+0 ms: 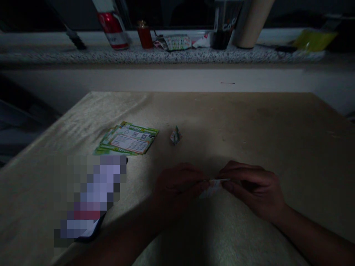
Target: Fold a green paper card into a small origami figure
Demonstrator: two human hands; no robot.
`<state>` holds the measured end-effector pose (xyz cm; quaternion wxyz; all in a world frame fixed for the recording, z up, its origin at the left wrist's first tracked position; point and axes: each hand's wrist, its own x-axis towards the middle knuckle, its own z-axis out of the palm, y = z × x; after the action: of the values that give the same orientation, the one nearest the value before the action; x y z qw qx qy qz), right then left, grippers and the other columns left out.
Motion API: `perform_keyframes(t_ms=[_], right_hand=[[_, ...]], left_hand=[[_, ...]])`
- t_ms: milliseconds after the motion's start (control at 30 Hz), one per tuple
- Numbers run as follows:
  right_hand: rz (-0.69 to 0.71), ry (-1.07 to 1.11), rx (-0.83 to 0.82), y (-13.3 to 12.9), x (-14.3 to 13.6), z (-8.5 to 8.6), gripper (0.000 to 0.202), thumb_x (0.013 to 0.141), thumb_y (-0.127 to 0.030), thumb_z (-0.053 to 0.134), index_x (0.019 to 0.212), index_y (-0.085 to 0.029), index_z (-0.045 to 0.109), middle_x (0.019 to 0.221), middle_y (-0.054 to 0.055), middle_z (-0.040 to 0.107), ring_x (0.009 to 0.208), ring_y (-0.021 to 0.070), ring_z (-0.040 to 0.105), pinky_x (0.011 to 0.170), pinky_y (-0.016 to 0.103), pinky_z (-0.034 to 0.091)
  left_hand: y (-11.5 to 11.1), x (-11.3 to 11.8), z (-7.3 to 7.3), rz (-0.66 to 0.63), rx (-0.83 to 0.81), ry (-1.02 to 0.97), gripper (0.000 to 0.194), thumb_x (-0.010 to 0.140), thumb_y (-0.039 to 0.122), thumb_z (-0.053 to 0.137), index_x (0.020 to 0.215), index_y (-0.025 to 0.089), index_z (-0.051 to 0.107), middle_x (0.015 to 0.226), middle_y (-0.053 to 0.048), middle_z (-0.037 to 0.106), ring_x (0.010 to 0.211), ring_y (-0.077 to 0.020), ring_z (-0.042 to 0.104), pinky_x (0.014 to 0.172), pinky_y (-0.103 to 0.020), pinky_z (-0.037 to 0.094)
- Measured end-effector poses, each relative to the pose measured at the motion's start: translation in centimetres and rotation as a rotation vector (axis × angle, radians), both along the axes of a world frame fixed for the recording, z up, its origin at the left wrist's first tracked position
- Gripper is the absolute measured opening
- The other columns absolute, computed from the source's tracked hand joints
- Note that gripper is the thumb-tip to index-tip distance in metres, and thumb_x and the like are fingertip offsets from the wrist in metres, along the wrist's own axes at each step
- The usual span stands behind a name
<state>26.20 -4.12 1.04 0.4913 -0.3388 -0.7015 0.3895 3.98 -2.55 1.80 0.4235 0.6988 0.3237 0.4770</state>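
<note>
Between my two hands, just above the table, is a small piece of printed paper (214,186), pale with faint coloured marks. My left hand (180,184) pinches its left side between thumb and fingers. At its right end, the thumb and fingers of my right hand (253,186) are closed on it as well. Shadow makes the paper's folds hard to make out. Beyond my hands stands a small folded paper shape (176,136) with a pointed top. To its left lies a stack of green and white printed leaflets (133,138).
A phone (97,195) with a lit, blurred screen lies left of my left arm on the table (277,125). On the granite sill (177,57) behind stand a red can (112,31), a small red bottle (145,35), crumpled wrappers (177,42), a dark cup (223,27) and a tan cylinder (252,26).
</note>
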Motion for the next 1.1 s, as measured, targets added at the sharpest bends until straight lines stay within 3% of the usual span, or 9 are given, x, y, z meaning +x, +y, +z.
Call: perform_keyframes(t_ms=[700, 933, 1100], right_hand=[[-0.045, -0.013, 0.167, 0.11, -0.43, 0.73, 0.03, 0.084, -0.002, 0.071, 0.103, -0.022, 0.08, 0.083, 0.007, 0.079, 0.069, 0.0185, 0.072, 0.056, 0.03, 0.059], [-0.064, -0.015, 0.144, -0.28, -0.34, 0.74, 0.032, 0.085, -0.004, 0.071, 0.106, -0.026, 0.08, 0.082, 0.005, 0.079, 0.069, 0.0192, 0.072, 0.057, 0.033, 0.059], [-0.07, -0.006, 0.094, -0.37, -0.42, 0.97, 0.027, 0.086, -0.004, 0.069, 0.1, -0.025, 0.081, 0.079, 0.005, 0.077, 0.066, 0.0182, 0.07, 0.055, 0.032, 0.057]], left_hand=[[-0.04, -0.36, -0.64, 0.031, 0.241, 0.024, 0.019, 0.085, 0.009, 0.074, 0.098, 0.022, 0.077, 0.085, -0.003, 0.074, 0.076, -0.0153, 0.069, 0.07, -0.027, 0.057], [0.24, -0.2, -0.16, 0.032, 0.303, 0.04, 0.015, 0.086, 0.009, 0.072, 0.096, 0.019, 0.077, 0.083, -0.003, 0.074, 0.073, -0.0146, 0.067, 0.071, -0.028, 0.056], [0.13, -0.17, -0.07, 0.049, 0.259, 0.043, 0.008, 0.088, 0.016, 0.072, 0.093, 0.02, 0.077, 0.081, -0.004, 0.075, 0.073, -0.0157, 0.067, 0.071, -0.03, 0.056]])
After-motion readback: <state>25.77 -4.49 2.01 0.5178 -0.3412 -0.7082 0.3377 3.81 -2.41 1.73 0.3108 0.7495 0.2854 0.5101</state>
